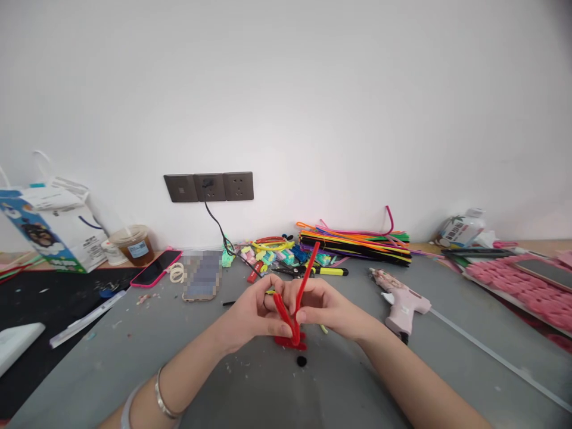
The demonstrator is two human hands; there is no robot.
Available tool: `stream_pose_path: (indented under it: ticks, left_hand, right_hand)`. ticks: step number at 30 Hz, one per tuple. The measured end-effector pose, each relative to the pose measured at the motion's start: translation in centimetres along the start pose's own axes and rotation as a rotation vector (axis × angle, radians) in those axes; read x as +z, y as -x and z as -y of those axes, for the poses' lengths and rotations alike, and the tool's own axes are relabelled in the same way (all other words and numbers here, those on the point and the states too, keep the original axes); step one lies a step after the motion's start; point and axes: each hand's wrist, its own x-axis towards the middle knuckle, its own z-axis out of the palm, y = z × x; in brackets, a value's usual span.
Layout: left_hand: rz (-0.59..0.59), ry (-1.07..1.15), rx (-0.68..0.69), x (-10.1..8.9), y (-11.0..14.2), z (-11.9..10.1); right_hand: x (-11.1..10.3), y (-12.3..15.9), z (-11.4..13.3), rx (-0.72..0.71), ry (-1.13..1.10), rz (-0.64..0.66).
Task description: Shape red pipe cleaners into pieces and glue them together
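Both hands meet at the middle of the grey work surface around a red pipe cleaner (pixel 306 277) bent into a narrow V. My left hand (pixel 254 310) pinches it low on its left side, thumb against the bend. From the other side my right hand (pixel 328 307) grips it between thumb and fingers, and one long end sticks up above the fingertips. Under the hands is a flat red piece (pixel 286 341), partly hidden. A small black round piece (pixel 301 361) lies just in front of it.
Behind the hands lie yellow-handled pliers (pixel 330 271) and a bundle of coloured pipe cleaners (pixel 357 247). A pink glue gun (pixel 402 301) rests at right, its long glue stick trailing. At left are a pink-cased phone (pixel 156 268), a blurred phone (pixel 202 275) and a drink cup (pixel 134 244).
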Motion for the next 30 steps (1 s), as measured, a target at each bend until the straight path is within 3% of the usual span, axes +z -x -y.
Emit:
stream_pose_path:
  ticks: [7,13,17,22,30]
  left_hand:
    - [0.001,-0.121,-0.079,-1.0,-0.3,0.0]
    - [0.046,-0.087,-0.109,-0.9,-0.3,0.2]
    - [-0.028,-0.093,-0.117,-0.6,-0.3,0.0]
    - [-0.244,-0.13,-0.077,-1.0,-0.7,0.5]
    - [-0.314,-0.273,-0.113,-1.5,-0.9,0.6]
  right_hand:
    - [0.2,-0.1,0.0,-0.018,-0.025,-0.004]
    - [0.6,-0.1,-0.2,0.03,-0.117,0.027]
    - [0.3,-0.3,-0.2,-0.002,-0.103,-0.105]
    - [-0.1,-0.9,-0.2,-0.033,0.083,-0.353]
    - [-0.2,-1.0,-0.7,-0.045,0.206,-0.46]
